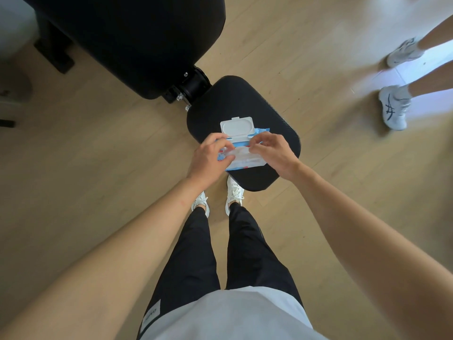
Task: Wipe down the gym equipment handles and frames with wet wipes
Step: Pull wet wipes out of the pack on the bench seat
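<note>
A blue and white wipes pack [241, 153] lies flat on the black seat pad [274, 111] of a gym bench, near the pad's front half. Its white plastic lid [237, 126] is flipped open and stands back toward the far side, inner face up. Below the lid the opening of the pack shows a pale, crumpled wipe [241, 152] inside; how many more wipes lie under it cannot be told.

The left hand [210, 157] rests on the pack's left end, thumb on top and fingers curled over the far edge, pressing it against the pad. The right hand [272, 149] is over the right end, thumb and forefinger pinched together at the opening; whether they grip the wipe or only the film of the pack is too small to tell. Both forearms are bare.

The pad joins a larger black back pad [137, 38] through a black hinge with bolts [191, 87]. Under everything is a light wood floor [98, 148]. The person's white shoes [234, 192] stand just at the pad's near edge, with black trousers and a white shirt above. At the right edge, well apart from the bench, are another person's legs in white trainers [393, 106].
</note>
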The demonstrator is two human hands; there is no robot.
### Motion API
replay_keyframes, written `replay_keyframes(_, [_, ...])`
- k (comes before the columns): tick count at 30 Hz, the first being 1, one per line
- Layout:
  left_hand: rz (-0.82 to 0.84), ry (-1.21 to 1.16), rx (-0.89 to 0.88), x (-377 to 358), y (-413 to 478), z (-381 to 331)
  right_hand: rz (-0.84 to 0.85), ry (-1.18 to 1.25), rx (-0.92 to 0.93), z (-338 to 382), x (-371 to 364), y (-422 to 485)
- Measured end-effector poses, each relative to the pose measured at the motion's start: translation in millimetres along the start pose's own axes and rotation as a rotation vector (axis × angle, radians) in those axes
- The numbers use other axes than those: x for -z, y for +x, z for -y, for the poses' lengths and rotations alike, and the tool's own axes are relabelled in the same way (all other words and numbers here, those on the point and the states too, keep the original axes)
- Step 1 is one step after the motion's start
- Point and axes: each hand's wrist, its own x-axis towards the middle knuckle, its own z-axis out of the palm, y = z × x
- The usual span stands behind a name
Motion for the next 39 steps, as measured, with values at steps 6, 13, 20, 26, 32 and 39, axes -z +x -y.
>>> replay_keyframes(6, [-0.021, -0.004, 0.005, -4.6, -1.2, 2.1, -0.106, -0.315, 0.297, 8.8, -9.0, -3.8])
replay_keyframes(13, [-0.1, 0.002, 0.082, -12.4, 7.8, -12.8, -0.106, -0.345, 0.336, 3.4, -12.3, -1.0])
replay_keyframes(20, [-0.062, 0.024, 0.088, -8.3, 14.9, -10.1, -0.106, -0.221, 0.315, 2.7, -5.0, -3.6])
replay_keyframes(26, [0.105, 0.13, 0.096, -7.2, 23.2, -4.2, -0.069, -0.281, 0.367, -3.9, -5.7, -4.7])
replay_keyframes(32, [0.291, -0.159, 0.243, 8.9, 36.6, 2.0, -0.121, -0.356, 0.475, -1.7, -13.7, -4.2])
replay_keyframes(39, [0.206, -0.267, 0.228, 10.2, 33.1, 2.7, -0.206, -0.502, 0.532, 2.2, -24.7, 0.8])
